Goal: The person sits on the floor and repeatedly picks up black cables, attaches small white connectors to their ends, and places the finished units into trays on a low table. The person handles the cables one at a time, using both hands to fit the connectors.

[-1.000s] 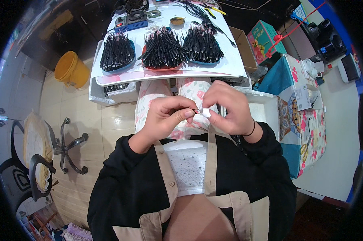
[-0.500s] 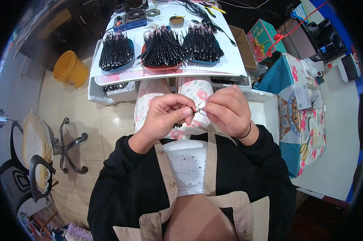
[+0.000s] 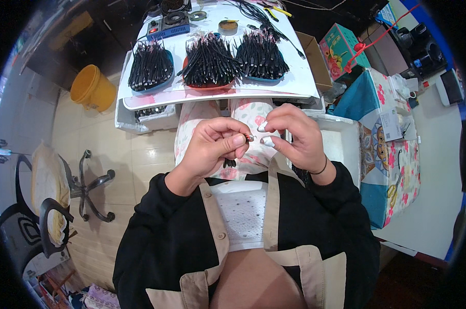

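Observation:
Over my lap, my left hand pinches a few short black cables, whose dark ends hang below its palm. Thin red and bare wire tips stick out between its thumb and forefinger. Just to the right, my right hand is open, thumb and forefinger apart, with white coverings on both tips. Nothing shows between those fingers. On the white table ahead lie three piles of similar black cables: one in a left blue tray, one in a red tray, one in a right blue tray.
A blue soldering device, a round tin and yellow-handled pliers sit at the table's back. White foam boxes stand beneath and right. A yellow bucket and an office chair are on the left.
The right thumb and forefinger have parted and drawn back a little to the right from the wire tips. My left hand keeps its pinch in nearly the same place.

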`<state>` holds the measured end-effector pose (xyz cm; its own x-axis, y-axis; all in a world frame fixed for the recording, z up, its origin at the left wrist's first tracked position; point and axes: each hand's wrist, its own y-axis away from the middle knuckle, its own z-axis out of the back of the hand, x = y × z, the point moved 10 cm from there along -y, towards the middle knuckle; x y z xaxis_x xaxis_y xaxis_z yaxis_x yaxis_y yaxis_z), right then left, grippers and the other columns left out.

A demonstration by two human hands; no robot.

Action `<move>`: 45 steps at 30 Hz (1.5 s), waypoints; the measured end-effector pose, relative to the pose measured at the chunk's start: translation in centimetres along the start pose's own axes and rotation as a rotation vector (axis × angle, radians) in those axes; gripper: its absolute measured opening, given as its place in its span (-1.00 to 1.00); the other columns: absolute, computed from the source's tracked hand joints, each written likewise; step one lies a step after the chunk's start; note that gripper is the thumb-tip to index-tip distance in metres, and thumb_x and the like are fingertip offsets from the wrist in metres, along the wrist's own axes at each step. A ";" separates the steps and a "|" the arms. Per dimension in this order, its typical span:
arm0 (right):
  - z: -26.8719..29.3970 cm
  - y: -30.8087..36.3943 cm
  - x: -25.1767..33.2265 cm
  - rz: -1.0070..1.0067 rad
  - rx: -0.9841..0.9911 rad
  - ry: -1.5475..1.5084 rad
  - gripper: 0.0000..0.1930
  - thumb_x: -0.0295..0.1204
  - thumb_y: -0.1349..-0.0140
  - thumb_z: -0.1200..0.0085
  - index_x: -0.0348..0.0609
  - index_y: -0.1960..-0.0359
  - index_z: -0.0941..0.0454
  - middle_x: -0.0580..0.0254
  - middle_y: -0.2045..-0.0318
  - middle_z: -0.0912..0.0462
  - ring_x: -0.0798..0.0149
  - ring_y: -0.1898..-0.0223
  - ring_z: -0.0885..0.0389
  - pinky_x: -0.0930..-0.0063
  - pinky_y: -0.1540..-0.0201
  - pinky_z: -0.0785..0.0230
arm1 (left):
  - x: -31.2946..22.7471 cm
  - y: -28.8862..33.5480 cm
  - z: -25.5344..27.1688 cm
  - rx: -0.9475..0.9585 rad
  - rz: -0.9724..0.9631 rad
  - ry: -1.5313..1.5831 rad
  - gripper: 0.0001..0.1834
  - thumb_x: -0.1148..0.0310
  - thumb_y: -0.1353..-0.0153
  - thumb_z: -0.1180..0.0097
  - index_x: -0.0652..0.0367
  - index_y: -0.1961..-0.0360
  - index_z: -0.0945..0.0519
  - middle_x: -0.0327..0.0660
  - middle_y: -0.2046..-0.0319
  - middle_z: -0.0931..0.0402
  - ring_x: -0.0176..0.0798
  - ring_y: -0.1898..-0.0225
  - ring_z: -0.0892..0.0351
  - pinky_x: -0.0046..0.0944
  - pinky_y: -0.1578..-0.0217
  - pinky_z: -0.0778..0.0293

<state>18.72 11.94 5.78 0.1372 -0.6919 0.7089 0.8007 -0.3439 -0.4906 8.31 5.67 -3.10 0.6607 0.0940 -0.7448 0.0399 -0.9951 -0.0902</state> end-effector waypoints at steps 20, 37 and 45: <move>0.8 -2.9 -2.4 -0.069 0.071 -0.131 -0.80 -0.59 -0.05 -0.20 -0.20 0.24 -0.62 0.15 0.24 -0.62 0.23 0.21 -0.61 0.46 0.19 -0.45 | -4.5 -2.7 -1.1 -0.023 -0.030 -0.494 -0.84 0.54 -0.27 -0.12 0.41 0.18 -0.63 -0.22 0.41 -0.58 -0.46 0.40 -0.50 -0.44 0.38 -0.43; 0.6 -5.1 -11.4 -0.206 -0.051 -0.307 -0.64 -0.39 -0.20 -0.10 -0.22 -0.03 -0.50 0.16 0.27 -0.62 0.29 0.35 -0.58 0.46 0.26 -0.42 | -17.5 -18.3 2.2 -0.074 -0.266 -1.418 -0.87 0.51 -0.23 -0.14 0.37 0.26 -0.63 -0.16 0.44 -0.65 -0.39 0.39 -0.64 -0.42 0.37 -0.50; -5.3 -3.5 -12.7 -0.127 0.295 -0.348 -0.79 -0.55 -0.17 -0.06 -0.12 0.14 -0.56 0.17 0.35 -0.60 0.11 0.31 -0.58 0.32 0.24 -0.44 | -11.4 -30.6 11.4 0.118 -0.120 -1.901 -0.85 0.48 -0.12 -0.19 0.30 0.28 -0.66 -0.03 0.40 -0.63 -0.02 0.38 -0.63 -0.18 0.32 -0.50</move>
<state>11.14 18.54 -4.17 0.1748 -0.3848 0.9063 0.9484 -0.1815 -0.2601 -9.02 35.39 0.63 -0.9218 0.1374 -0.3626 -0.0813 -0.9828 -0.1658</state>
